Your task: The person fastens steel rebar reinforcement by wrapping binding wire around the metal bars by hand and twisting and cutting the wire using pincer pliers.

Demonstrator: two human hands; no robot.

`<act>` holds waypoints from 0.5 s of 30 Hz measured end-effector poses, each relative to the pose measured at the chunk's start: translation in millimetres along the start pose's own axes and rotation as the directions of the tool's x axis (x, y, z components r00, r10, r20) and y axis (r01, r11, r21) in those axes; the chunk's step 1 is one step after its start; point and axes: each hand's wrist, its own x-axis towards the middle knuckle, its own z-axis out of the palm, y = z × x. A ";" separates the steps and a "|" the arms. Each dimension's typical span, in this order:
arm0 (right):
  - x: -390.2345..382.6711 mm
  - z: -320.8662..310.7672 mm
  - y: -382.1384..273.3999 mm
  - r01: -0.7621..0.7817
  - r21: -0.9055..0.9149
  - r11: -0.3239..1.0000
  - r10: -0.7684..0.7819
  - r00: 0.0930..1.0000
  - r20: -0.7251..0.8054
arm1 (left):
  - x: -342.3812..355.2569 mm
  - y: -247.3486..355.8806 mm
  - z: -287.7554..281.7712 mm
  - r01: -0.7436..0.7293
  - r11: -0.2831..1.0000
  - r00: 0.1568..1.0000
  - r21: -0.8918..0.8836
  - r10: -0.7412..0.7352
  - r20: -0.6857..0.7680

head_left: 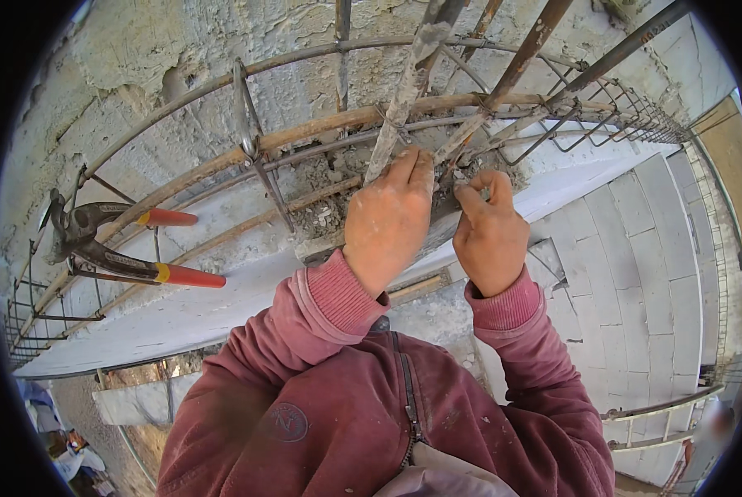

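Observation:
My left hand [391,217] is closed beside a grey, mortar-crusted upright reinforcing bar [404,99]. Its fingers are pressed together and bent at the bar's lower end, and whatever they grip is hidden. To its right, my right hand [493,238] is also closed, thumb and forefinger curled in a pinch near the foot of a slanting rusty bar [460,137]. What lies between those fingertips is too small to make out. Long horizontal reinforcing bars [313,130] and bent stirrups [251,137] cross just beyond my hands. Crumbled concrete [325,211] lies under them.
Pincers [85,236] with orange-red handles hang on the bars at the left. A rough plastered wall [130,91] rises behind. Pale block masonry [628,240] stands at the right, with a ladder-like frame [661,422] at lower right. More rebar cage [636,112] continues right.

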 end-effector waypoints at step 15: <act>11.7 -20.7 0.1 -0.073 0.047 0.996 0.070 0.995 0.073 | 1.7 -4.4 -7.9 -0.099 0.995 0.994 -0.032 0.101 0.041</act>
